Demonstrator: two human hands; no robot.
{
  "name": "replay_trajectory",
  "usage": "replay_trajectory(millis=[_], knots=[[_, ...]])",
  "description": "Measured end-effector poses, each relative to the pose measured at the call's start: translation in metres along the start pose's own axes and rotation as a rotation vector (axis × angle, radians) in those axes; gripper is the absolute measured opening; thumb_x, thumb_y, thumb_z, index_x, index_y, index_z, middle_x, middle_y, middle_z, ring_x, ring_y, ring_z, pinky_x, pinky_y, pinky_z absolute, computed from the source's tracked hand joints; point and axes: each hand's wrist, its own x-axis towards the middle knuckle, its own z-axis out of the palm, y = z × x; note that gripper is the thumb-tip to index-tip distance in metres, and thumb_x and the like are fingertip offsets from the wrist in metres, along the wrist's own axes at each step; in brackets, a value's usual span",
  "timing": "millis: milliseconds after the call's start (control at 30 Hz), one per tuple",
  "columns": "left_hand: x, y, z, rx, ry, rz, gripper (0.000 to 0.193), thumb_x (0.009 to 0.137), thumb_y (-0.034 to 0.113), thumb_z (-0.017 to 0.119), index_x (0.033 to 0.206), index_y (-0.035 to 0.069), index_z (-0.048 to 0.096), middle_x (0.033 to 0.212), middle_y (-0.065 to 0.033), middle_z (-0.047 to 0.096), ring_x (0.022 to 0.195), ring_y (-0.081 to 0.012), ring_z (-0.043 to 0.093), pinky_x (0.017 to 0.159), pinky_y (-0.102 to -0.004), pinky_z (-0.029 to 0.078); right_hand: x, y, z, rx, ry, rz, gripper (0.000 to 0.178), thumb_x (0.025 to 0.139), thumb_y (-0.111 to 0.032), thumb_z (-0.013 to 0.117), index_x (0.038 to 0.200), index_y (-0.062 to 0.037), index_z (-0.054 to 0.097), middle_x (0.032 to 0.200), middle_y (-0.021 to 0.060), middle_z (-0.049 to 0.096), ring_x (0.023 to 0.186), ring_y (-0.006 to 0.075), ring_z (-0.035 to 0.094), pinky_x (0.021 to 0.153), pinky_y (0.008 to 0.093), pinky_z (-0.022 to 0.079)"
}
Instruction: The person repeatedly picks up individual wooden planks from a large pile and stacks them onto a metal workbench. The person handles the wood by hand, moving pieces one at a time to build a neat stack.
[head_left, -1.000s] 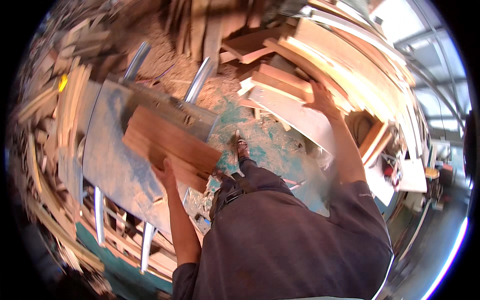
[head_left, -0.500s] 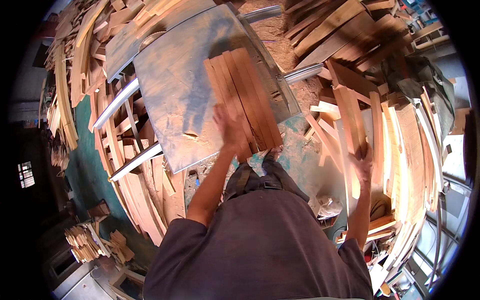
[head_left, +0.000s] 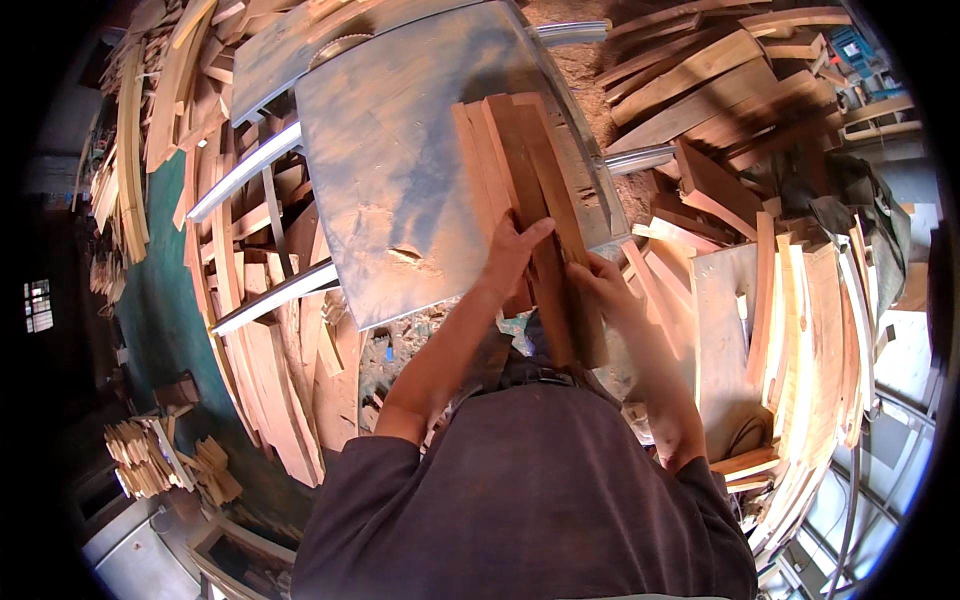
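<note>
A long reddish-brown wooden board (head_left: pixel 553 275) lies lengthwise over the near edge of the metal saw table (head_left: pixel 350 170), its near end reaching toward my waist. My right hand (head_left: pixel 603 288) grips its right edge with curled fingers. My left hand (head_left: pixel 515 250) is on the wood from the left, thumb stretched across the board and fingers bent; their tips are partly hidden. Beneath and left of this board, several similar boards (head_left: pixel 478 150) lie side by side on the table.
A round saw blade (head_left: pixel 340 47) shows at the table's far left. Metal rails (head_left: pixel 285 300) stick out on the left above stacked lumber (head_left: pixel 285 390). Light wooden strips (head_left: pixel 815 330) stand at the right; a pile of planks (head_left: pixel 700 100) lies at the far right.
My right hand has come from the upright lumber on the right to the table, bringing a board onto the others. My left hand has shifted right and bent its fingers at the board.
</note>
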Motion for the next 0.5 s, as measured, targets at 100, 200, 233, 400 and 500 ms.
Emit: replay_trajectory(millis=[100, 200, 233, 400, 500], knots=[[0.024, 0.000, -0.036, 0.172, 0.136, 0.070, 0.043, 0.090, 0.014, 0.072, 0.128, 0.002, 0.053, 0.110, -0.0091, 0.066, 0.090, -0.0190, 0.066, 0.075, -0.0352, 0.056, 0.016, 0.006, 0.026, -0.032, 0.106, -0.089, 0.048, 0.095, -0.027, 0.067, 0.134, 0.0002, 0.058, 0.118, 0.0103, 0.068, 0.107, 0.0187, 0.063, 0.094, 0.0343, 0.049], [0.040, 0.018, -0.066, 0.266, 0.239, 0.016, 0.039, 0.090, 0.008, 0.068, 0.126, 0.002, 0.054, 0.107, -0.0080, 0.066, 0.091, -0.0185, 0.065, 0.078, -0.0350, 0.056, 0.045, 0.011, 0.038, -0.400, 0.316, -0.196, 0.039, 0.093, -0.023, 0.066, 0.121, 0.0028, 0.062, 0.106, 0.0110, 0.069, 0.093, 0.0183, 0.065, 0.081, 0.0335, 0.051], [0.044, 0.021, -0.078, 0.267, 0.194, 0.054, 0.039, 0.090, 0.007, 0.067, 0.126, 0.002, 0.054, 0.108, -0.0080, 0.066, 0.091, -0.0182, 0.065, 0.078, -0.0348, 0.056, 0.051, 0.007, 0.045, -0.481, 0.355, -0.218, 0.039, 0.091, -0.024, 0.066, 0.119, 0.0034, 0.061, 0.104, 0.0145, 0.068, 0.092, 0.0231, 0.065, 0.080, 0.0357, 0.051], [0.075, 0.019, -0.091, 0.374, 0.183, 0.067, 0.039, 0.093, 0.008, 0.062, 0.130, 0.000, 0.052, 0.117, -0.0098, 0.064, 0.100, -0.0194, 0.064, 0.083, -0.0348, 0.055, 0.061, -0.041, 0.100, -0.581, 0.495, -0.316, 0.036, 0.087, -0.024, 0.066, 0.109, 0.0048, 0.060, 0.098, 0.0274, 0.063, 0.093, 0.0437, 0.061, 0.083, 0.0456, 0.048], [0.098, -0.018, -0.105, 0.359, 0.180, 0.186, 0.047, 0.095, 0.014, 0.063, 0.138, 0.000, 0.049, 0.130, -0.0122, 0.060, 0.112, -0.0236, 0.061, 0.093, -0.0363, 0.051, 0.088, -0.014, 0.096, -0.935, 0.430, -0.603, 0.034, 0.086, -0.017, 0.068, 0.113, 0.0019, 0.063, 0.102, 0.0248, 0.065, 0.094, 0.0428, 0.063, 0.085, 0.0482, 0.048]])
